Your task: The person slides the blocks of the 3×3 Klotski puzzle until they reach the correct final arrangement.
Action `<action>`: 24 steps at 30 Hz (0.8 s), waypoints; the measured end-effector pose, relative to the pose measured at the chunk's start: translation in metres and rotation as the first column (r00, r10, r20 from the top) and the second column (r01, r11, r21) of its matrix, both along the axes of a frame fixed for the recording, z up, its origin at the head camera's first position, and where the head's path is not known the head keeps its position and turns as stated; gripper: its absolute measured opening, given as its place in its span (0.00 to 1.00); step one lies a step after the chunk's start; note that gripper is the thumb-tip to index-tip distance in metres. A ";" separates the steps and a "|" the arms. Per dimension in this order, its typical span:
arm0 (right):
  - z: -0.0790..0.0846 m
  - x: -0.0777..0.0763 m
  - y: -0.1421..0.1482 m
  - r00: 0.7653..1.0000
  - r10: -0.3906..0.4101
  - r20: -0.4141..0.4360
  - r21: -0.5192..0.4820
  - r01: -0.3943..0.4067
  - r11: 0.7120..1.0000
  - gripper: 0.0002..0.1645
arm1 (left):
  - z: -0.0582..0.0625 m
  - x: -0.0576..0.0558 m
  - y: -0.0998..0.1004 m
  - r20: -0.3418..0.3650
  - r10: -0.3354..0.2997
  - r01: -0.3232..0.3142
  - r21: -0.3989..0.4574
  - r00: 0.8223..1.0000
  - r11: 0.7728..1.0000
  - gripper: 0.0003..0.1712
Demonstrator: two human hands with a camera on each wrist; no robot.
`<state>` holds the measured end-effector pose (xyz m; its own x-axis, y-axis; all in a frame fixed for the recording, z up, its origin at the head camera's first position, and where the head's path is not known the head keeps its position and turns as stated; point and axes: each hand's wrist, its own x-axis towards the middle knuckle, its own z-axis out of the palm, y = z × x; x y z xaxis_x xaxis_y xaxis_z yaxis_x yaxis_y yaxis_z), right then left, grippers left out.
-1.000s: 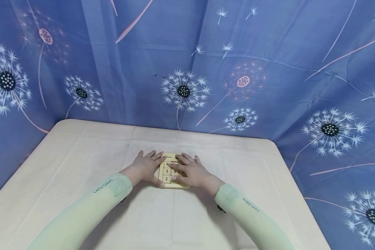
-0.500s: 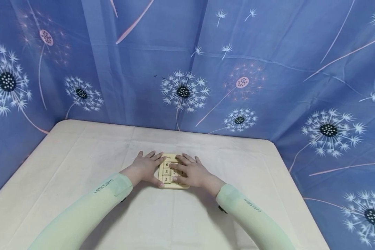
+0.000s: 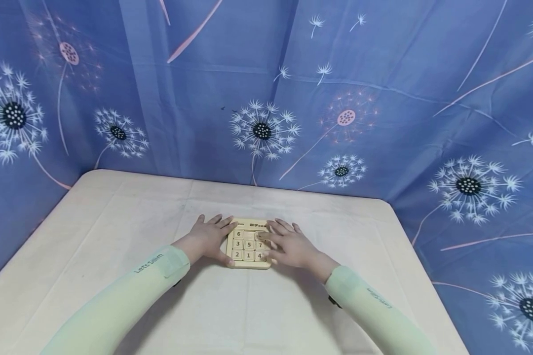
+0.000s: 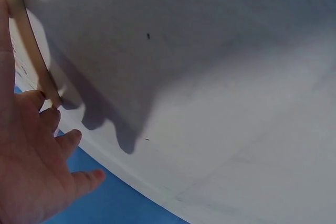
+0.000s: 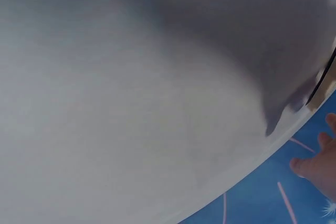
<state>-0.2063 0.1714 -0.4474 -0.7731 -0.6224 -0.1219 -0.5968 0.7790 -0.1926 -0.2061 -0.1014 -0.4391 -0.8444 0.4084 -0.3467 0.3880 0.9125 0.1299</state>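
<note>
A pale yellow sliding number puzzle [image 3: 249,265] lies flat on the table. Its square tiles include 6, then 3, 5, 7 and below them 2, 1, 4; a bare slot shows at top middle. My left hand [image 3: 206,240] holds the puzzle's left side between thumb at the near corner and index finger at the far one, other fingers spread. In the left wrist view the puzzle's side [image 4: 35,56] stands beside that hand. The right hand [image 3: 293,246] reaches over the right side, index fingertip on the top right tile, thumb close by the 4 tile. That top right tile is partly hidden.
A cream cloth covers the table [image 3: 129,212]. Behind it and along both sides hangs a blue curtain [image 3: 195,113] with dandelion prints. Pale green sleeves [image 3: 120,296] cover both forearms.
My right hand has shifted right across the puzzle, its index fingertip moving from beside the 6 tile toward the top right. The 1, 4 and 7 tiles now show. The left hand stays put.
</note>
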 end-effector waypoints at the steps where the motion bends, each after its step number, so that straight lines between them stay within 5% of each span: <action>1: 0.000 0.000 0.002 1.000 -0.002 0.001 0.003 0.002 1.000 0.36 | 0.000 0.000 0.000 0.000 0.000 0.000 -0.001 1.000 1.000 0.69; 24: -0.006 0.003 0.008 1.000 -0.008 -0.011 -0.024 0.008 1.000 0.35 | 0.002 0.002 0.003 0.003 0.023 -0.023 -0.012 1.000 1.000 0.68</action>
<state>-0.2036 0.1799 -0.4539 -0.7792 -0.6189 -0.0987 -0.5928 0.7790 -0.2044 -0.2045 -0.0988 -0.4370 -0.8524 0.3846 -0.3542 0.3662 0.9227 0.1205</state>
